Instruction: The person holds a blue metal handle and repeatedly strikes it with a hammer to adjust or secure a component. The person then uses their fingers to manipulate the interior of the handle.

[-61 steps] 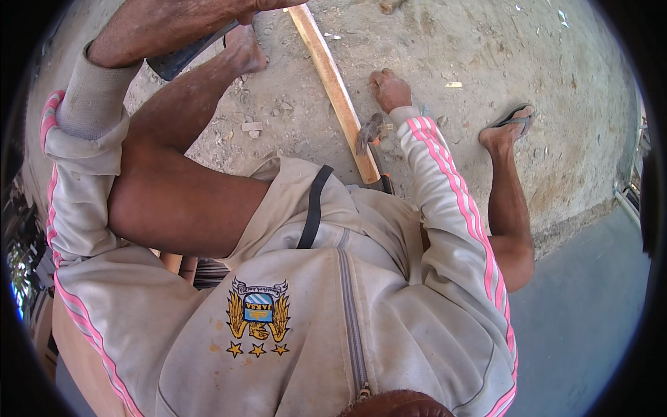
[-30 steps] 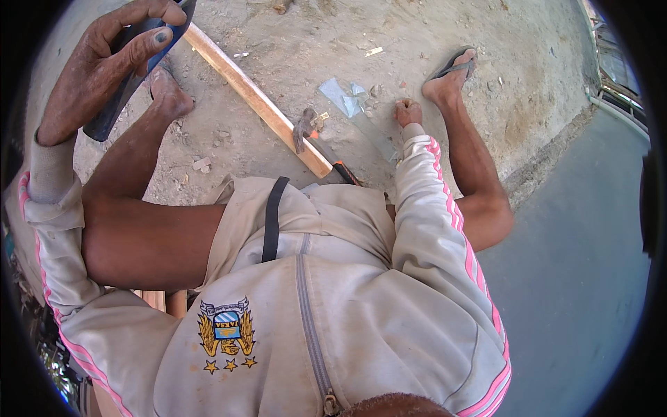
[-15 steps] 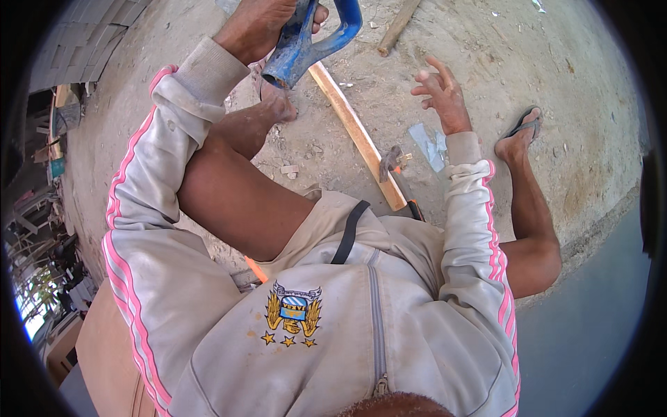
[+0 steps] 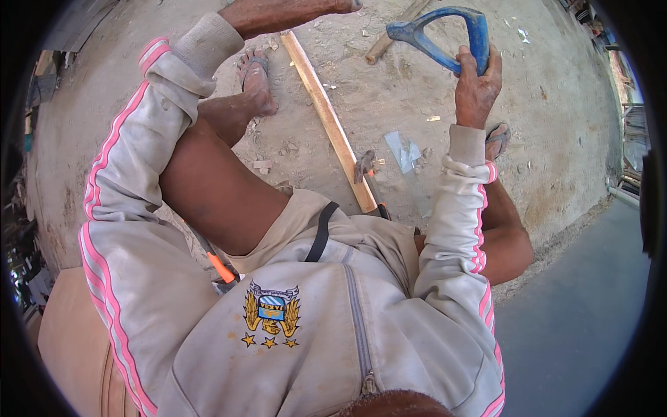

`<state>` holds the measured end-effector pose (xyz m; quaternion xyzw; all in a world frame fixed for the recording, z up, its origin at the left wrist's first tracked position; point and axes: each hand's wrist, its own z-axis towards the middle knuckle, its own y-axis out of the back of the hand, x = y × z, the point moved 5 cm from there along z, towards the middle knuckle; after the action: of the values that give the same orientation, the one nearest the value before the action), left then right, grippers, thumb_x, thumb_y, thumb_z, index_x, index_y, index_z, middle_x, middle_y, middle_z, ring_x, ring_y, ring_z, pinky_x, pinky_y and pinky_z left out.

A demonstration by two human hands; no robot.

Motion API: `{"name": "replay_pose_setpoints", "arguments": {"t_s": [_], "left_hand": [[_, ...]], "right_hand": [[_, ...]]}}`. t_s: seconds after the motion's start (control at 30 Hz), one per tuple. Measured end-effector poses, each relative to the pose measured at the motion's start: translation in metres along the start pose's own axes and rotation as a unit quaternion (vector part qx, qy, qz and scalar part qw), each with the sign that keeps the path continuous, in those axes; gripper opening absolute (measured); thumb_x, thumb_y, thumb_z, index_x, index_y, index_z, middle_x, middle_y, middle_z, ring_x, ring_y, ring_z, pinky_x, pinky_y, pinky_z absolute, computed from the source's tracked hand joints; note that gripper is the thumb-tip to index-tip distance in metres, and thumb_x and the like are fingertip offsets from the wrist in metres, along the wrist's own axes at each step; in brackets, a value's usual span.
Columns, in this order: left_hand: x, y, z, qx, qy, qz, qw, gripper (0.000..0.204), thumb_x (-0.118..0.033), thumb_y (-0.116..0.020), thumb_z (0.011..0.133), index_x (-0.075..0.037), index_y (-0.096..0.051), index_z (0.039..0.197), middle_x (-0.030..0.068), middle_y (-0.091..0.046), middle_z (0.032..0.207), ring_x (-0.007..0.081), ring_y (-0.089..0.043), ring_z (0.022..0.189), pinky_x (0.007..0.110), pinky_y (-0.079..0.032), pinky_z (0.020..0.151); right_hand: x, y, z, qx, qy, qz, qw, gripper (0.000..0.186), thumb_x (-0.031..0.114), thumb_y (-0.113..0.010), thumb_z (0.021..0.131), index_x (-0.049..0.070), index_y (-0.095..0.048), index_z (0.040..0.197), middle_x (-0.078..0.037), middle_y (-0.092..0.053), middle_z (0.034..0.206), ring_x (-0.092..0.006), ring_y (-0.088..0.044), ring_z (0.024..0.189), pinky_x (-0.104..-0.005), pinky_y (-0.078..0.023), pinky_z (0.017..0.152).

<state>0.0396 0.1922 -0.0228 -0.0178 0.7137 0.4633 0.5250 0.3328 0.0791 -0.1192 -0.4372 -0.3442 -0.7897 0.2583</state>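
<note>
My right hand [image 4: 478, 90] is closed around one side of a blue D-shaped shovel grip [image 4: 431, 19], holding it up over the ground at the upper right. The grip's socket end points left. At the top edge my left hand [image 4: 316, 8] reaches to the right with a digit stretched out; the rest of it is cut off by the frame, and I see nothing held in it. Below both hands a long wooden strip [image 4: 326, 118] lies slanting on the dirt. A hammer [image 4: 364, 167] with an orange and black handle lies by its near end.
Clear sheet pieces [image 4: 401, 149] lie right of the hammer. A round wooden stick [image 4: 389, 42] lies beyond the strip. An orange-handled tool [image 4: 221, 267] sits beside my left thigh. A smooth grey surface [image 4: 577, 278] stretches along the lower right.
The blue shovel grip has passed from my left hand to my right, moving rightward. My right hand has risen and closed on it. My left hand has moved up to the frame's edge.
</note>
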Motion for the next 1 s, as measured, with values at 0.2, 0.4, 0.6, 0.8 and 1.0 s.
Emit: {"name": "replay_pose_setpoints", "arguments": {"t_s": [0.2, 0.4, 0.6, 0.8, 1.0], "left_hand": [[0.015, 0.009, -0.019, 0.027, -0.057, -0.003, 0.998, 0.044, -0.034, -0.064, 0.098, -0.003, -0.062, 0.129, 0.0163, -0.069, 0.119, 0.028, -0.066, 0.104, 0.04, -0.053, 0.09], [0.035, 0.017, -0.026, 0.025, -0.031, -0.061, 0.997, 0.044, -0.035, -0.068, 0.1, -0.006, -0.064, 0.132, 0.0044, -0.061, 0.107, 0.0129, -0.062, 0.098, 0.03, -0.052, 0.086], [0.055, 0.018, -0.028, 0.018, -0.05, 0.017, 0.998, 0.04, -0.032, -0.067, 0.101, -0.006, -0.065, 0.13, 0.0019, -0.06, 0.103, 0.0106, -0.06, 0.094, 0.027, -0.052, 0.084], [0.067, 0.024, -0.038, 0.032, 0.035, -0.104, 0.993, 0.039, -0.03, -0.068, 0.1, -0.006, -0.065, 0.132, 0.0008, -0.059, 0.101, 0.0094, -0.059, 0.092, 0.028, -0.051, 0.084], [0.05, 0.024, -0.025, 0.042, -0.006, -0.079, 0.996, 0.038, -0.029, -0.068, 0.101, -0.006, -0.065, 0.131, 0.0003, -0.058, 0.098, 0.0093, -0.058, 0.092, 0.027, -0.05, 0.083]], "right_hand": [[0.038, 0.005, 0.029, -0.12, 0.164, -0.06, 0.977, 0.051, 0.018, -0.067, 0.098, 0.004, -0.05, 0.143, -0.015, -0.061, 0.124, -0.0277, -0.061, 0.113, -0.0391, -0.051, 0.097], [-0.029, -0.078, 0.042, -0.097, 0.245, -0.148, 0.953, 0.051, 0.017, -0.068, 0.095, 0.014, -0.054, 0.144, -0.016, -0.061, 0.111, -0.0344, -0.063, 0.1, -0.0456, -0.053, 0.086], [-0.176, -0.137, 0.039, 0.124, 0.05, -0.306, 0.943, 0.062, 0.013, -0.062, 0.091, 0.024, -0.047, 0.15, -0.019, -0.061, 0.112, -0.0417, -0.067, 0.099, -0.0515, -0.057, 0.083], [-0.074, -0.12, 0.061, -0.051, 0.178, -0.123, 0.975, 0.061, 0.015, -0.063, 0.092, 0.008, -0.044, 0.149, -0.023, -0.062, 0.122, -0.044, -0.065, 0.107, -0.0505, -0.053, 0.092], [-0.234, -0.115, 0.025, 0.032, 0.011, -0.358, 0.933, 0.048, 0.017, -0.068, 0.092, 0.0, -0.049, 0.134, -0.022, -0.067, 0.107, -0.0351, -0.073, 0.092, -0.0449, -0.057, 0.08]]}}
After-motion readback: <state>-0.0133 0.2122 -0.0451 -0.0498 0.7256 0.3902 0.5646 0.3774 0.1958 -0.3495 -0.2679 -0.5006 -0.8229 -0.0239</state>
